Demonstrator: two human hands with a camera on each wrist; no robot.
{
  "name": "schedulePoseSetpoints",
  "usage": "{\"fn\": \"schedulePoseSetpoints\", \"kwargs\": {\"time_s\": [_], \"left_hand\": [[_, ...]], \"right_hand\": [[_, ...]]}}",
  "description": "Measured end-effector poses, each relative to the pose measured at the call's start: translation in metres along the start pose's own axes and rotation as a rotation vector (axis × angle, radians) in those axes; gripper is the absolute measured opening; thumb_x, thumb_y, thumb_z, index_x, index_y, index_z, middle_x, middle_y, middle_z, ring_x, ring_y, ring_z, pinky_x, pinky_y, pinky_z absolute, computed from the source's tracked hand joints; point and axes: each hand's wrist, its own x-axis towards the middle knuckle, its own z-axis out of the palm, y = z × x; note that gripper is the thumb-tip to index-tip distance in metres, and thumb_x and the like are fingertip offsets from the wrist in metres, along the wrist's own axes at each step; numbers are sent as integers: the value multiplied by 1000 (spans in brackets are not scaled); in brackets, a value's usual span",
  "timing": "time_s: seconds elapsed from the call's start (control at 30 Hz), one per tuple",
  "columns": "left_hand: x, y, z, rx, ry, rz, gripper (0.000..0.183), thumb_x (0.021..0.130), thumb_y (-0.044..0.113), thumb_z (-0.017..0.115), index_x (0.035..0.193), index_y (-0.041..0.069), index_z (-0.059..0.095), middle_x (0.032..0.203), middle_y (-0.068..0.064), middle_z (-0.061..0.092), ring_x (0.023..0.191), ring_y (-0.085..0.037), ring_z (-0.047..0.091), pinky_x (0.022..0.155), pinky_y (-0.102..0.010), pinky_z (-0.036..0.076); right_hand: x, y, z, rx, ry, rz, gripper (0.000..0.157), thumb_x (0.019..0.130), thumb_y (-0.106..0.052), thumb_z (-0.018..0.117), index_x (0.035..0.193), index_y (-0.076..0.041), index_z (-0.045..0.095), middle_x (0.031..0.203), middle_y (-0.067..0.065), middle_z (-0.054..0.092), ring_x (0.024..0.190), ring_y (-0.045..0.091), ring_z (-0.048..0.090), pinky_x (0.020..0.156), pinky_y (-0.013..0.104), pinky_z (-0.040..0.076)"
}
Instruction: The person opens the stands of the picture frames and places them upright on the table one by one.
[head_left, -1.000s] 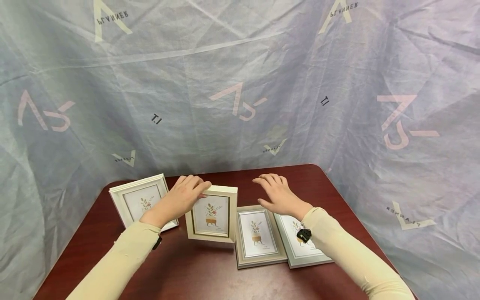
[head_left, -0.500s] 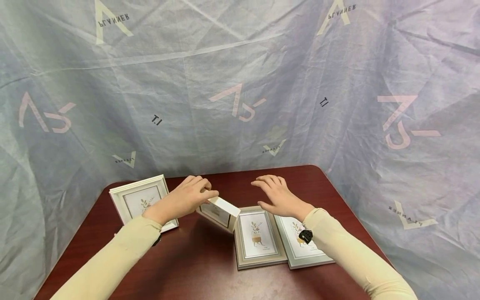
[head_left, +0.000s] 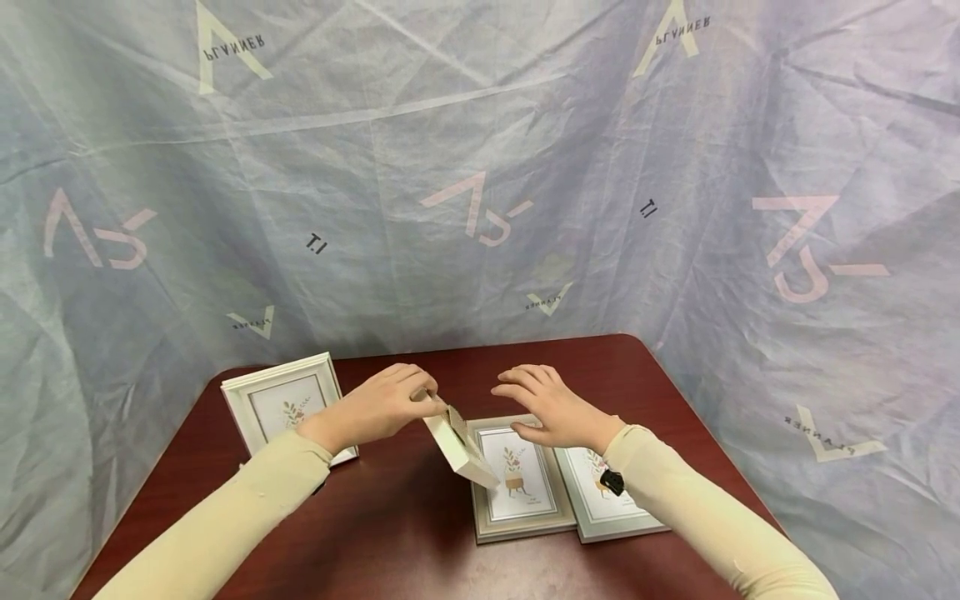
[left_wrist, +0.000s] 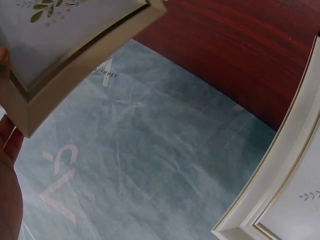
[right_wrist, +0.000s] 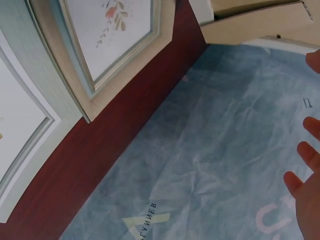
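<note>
Left hand (head_left: 390, 404): thumb and fingers pinching the upper edge of the held frame.
Held frame (head_left: 457, 452): cream, one; tilted, side edge towards the head camera, brown backing (right_wrist: 260, 25) facing the right hand; overlaps the beige frame's near-left side in the head view, contact cannot be told.
Right hand (head_left: 551, 408): fingers spread and gently bent, nothing in the grip; above the beige frame, apart from the held frame.
Beige frame (head_left: 525, 483): flat on the table, plant print face up.
Pale green frame (head_left: 602, 510): flat, just beside the beige one, partly under the right forearm.
Standing frame (head_left: 288, 404): white, propped upright, partly behind the left forearm.
Table (head_left: 375, 525): dark red.
Backdrop (head_left: 420, 283): creased grey cloth, printed lettering.
</note>
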Motion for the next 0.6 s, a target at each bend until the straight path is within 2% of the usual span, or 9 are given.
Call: {"fn": "schedulePoseSetpoints", "kwargs": {"time_s": [0.13,0.43,0.6], "left_hand": [[-2,0,4,-12,-4,1,32,81,0,73,105,20,68,101,-5,61,94,-24,60,88,-38,50],[-5,4,8,-39,42,10,32,80,-1,72,105,19,67,101,-6,61,94,-25,60,86,-38,50],[-5,8,11,-71,77,2,24,85,-3,64,100,15,68,101,-7,60,95,-27,60,88,-38,49]], "right_hand": [[-1,-3,2,0,-7,-27,54,83,-22,74,132,-12,55,137,10,52,127,31,45,98,49,34],[-1,-7,10,10,-35,-68,57,81,-26,76,132,-12,55,136,9,52,124,29,47,96,48,36],[0,-7,15,30,-39,-109,60,78,-26,78,131,-10,57,136,8,52,124,28,47,96,47,37]]}}
